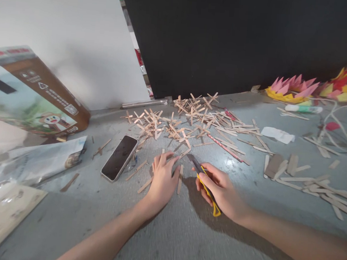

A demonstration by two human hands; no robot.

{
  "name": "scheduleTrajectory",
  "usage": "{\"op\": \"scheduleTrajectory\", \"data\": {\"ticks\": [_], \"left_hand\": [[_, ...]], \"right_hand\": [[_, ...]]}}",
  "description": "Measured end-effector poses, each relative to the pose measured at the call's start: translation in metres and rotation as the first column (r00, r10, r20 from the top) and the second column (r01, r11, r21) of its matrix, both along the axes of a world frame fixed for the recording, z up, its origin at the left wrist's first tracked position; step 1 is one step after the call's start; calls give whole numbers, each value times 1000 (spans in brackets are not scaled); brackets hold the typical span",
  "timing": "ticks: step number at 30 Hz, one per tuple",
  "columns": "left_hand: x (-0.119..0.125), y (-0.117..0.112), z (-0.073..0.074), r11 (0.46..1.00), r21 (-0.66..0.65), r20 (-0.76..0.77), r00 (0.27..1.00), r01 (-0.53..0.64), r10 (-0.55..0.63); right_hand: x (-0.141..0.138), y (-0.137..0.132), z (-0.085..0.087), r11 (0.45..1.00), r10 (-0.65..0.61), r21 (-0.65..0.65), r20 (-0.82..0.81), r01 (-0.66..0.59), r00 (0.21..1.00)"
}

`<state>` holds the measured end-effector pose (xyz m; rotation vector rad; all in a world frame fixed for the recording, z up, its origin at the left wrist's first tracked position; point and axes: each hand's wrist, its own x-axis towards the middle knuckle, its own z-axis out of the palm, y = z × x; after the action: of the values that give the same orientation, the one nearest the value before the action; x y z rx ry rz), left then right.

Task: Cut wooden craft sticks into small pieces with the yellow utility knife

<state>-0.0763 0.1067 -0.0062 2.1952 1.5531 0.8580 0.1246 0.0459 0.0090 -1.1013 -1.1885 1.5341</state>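
My right hand [217, 186] is wrapped round a yellow and black utility knife [209, 190]. Its blade points up and left, the tip close to a short piece of wooden craft stick [185, 152]. Beside that piece is my left hand [163, 179], palm down with fingers apart, the index fingertip at the stick's near end. Whether it presses on the stick, I cannot tell. Another craft stick [180, 180] lies between my hands, and one more [145, 185] sticks out by the left hand. Beyond them is a pile of crossed craft sticks [173, 128].
To the left are a phone [119, 158], a brown printed box [53, 98] and plastic packaging [40, 158]. Loose sticks [315, 185], a striped straw [227, 148], a glue stick [303, 109], a white cable [330, 121] and a pink-yellow paper crown [292, 88] lie right. A black panel [227, 42] stands behind.
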Motion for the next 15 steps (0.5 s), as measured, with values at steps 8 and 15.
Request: {"op": "scheduleTrajectory", "data": {"ticks": [8,15], "left_hand": [[1,-2,5,997,-47,4,998,55,-55],[1,-2,7,997,-76,41,999,-10,14]], "right_hand": [[-1,0,1,1000,-6,1,-10,6,1000],[-1,1,2,1000,-3,-1,-16,3,1000]]}}
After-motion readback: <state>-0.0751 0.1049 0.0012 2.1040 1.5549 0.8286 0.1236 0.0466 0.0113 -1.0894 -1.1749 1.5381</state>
